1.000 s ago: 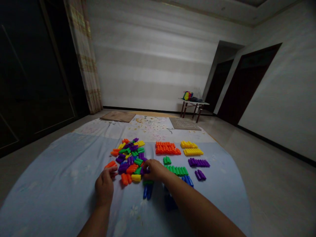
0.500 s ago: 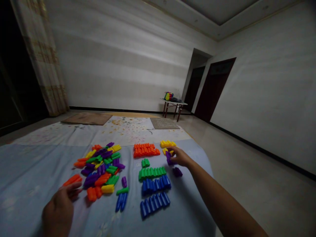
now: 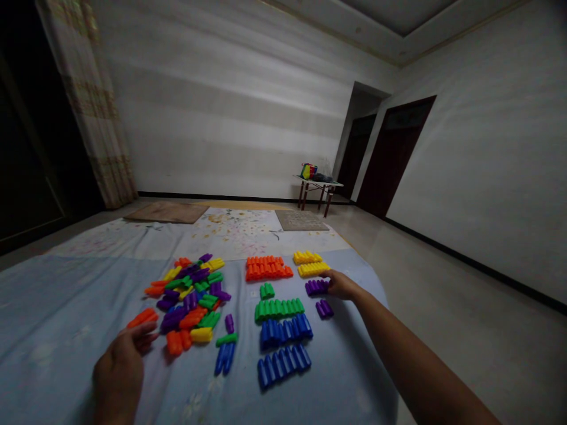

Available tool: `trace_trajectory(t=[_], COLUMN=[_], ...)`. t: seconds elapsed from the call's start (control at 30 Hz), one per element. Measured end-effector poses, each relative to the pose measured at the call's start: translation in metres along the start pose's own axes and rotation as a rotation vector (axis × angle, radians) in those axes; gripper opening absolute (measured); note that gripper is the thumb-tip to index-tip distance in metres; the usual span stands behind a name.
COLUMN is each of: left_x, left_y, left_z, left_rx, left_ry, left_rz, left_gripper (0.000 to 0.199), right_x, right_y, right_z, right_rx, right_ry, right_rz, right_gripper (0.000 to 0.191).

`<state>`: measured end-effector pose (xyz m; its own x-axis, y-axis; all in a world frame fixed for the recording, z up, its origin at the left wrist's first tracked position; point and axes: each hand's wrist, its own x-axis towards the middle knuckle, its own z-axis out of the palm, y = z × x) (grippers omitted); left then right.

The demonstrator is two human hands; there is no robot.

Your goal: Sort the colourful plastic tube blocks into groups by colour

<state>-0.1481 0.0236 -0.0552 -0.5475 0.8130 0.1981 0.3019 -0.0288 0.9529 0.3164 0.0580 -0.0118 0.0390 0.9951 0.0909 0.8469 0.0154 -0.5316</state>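
At the right side of the bed, my right hand [image 3: 342, 285] has its fingers closed at the right end of a row of purple bullet-shaped plastic blocks [image 3: 315, 287], which lies flat on the sheet. Two yellow rows [image 3: 313, 270] lie just beyond it, and a shorter purple group [image 3: 324, 309] is nearer me. My left hand [image 3: 119, 360] rests beside a mixed pile of blocks [image 3: 190, 301], fingers loosely bent and apart, close to an orange block piece [image 3: 142, 317]. It holds nothing that I can see.
Orange rows [image 3: 268, 268], a green row [image 3: 279, 309] and blue rows [image 3: 284, 365] lie in the middle. Loose blue blocks [image 3: 225, 358] sit between pile and rows. Two mats [image 3: 301, 220] lie at the bed's far end. A small table [image 3: 325, 182] stands by the far wall.
The purple blocks in my right hand have gone from tilted to flat in a row below the yellow ones. My left hand stays by the orange piece. The view has shifted slightly.
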Motion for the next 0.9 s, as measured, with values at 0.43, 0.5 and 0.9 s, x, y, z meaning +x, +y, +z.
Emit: trace_trajectory(t=[0.43, 0.5, 0.9], left_x=[-0.002, -0.006, -0.014], left_y=[-0.008, -0.003, 0.002], left_z=[0.002, 0.002, 0.011], left_rx=[-0.053, -0.032, 0.303], left_ry=[0.004, -0.029, -0.183], left_rz=[-0.003, 0.033, 0.312], left_gripper=[0.039, 0.039, 0.037], right_x=[-0.060, -0.063, -0.054], right_y=[-0.128, -0.133, -0.073], right_z=[0.054, 0.061, 0.075], right_rx=[0.353, 0.400, 0.438], right_ry=[0.150, 0.196, 0.457], right_rz=[-0.431, -0.411, -0.234], right_gripper=[0.029, 0.027, 0.026])
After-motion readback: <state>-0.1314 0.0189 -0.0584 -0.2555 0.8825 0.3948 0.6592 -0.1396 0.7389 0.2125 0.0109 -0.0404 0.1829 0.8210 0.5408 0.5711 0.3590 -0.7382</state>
